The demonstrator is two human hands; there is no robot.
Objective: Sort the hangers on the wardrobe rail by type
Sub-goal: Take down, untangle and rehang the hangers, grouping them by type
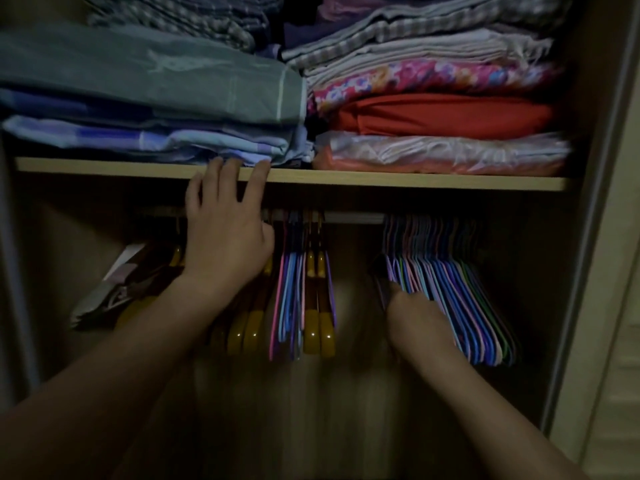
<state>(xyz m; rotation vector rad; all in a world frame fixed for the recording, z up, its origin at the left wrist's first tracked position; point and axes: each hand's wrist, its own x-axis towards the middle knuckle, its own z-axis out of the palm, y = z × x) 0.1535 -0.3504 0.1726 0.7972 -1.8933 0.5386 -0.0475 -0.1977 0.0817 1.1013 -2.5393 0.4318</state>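
Hangers on the rail [356, 218]: left hand [225, 233] spread against the shelf [415, 181] edge, right hand [412, 313] grabbing the wire hangers [457, 289].

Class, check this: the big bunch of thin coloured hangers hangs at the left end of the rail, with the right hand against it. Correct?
Not quite. The head view shows the big bunch of thin coloured hangers at the right end of the rail; the right hand is indeed against it.

A wooden shelf [415, 181] carries two stacks of folded cloth: bluish sheets [149, 98] on the left, red and floral fabrics [440, 116] on the right.
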